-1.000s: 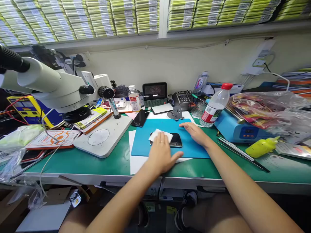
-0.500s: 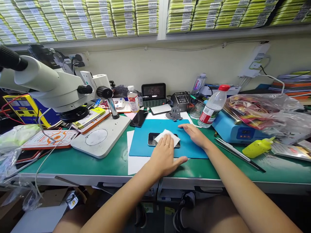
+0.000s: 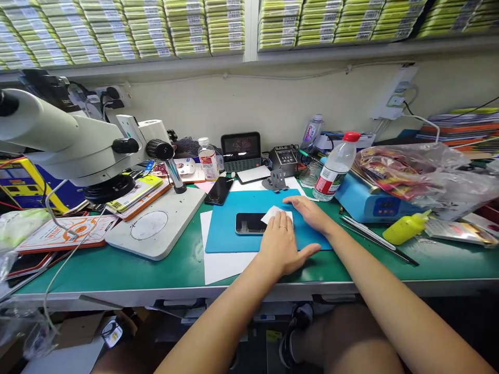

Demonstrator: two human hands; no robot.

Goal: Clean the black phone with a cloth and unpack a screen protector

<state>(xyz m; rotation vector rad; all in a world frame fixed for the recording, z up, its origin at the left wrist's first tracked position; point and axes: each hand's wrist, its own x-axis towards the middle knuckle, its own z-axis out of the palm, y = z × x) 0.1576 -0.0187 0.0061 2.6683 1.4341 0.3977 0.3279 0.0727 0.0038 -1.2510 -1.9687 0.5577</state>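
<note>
A black phone (image 3: 249, 223) lies face up on a blue mat (image 3: 222, 234) on the green bench. My left hand (image 3: 283, 244) rests flat over the phone's right half, fingers stretched out and pressing a white wipe (image 3: 275, 214) onto the screen; a ring shows on one finger. Just beyond it, my right hand (image 3: 306, 210) lies flat on the mat with its fingers at the phone's right end. The right part of the phone is hidden under the wipe and both hands.
A white microscope (image 3: 58, 140) and its base plate (image 3: 156, 228) fill the left. A second phone (image 3: 219, 190), small bottle (image 3: 207, 158) and water bottle (image 3: 333, 166) stand behind the mat. At right are a blue device (image 3: 366, 202), yellow squeeze bottle (image 3: 405, 227) and long tools (image 3: 374, 239).
My left hand has slid the white wipe rightward along the phone, uncovering the screen's left part. My right hand has stayed at the phone's right end.
</note>
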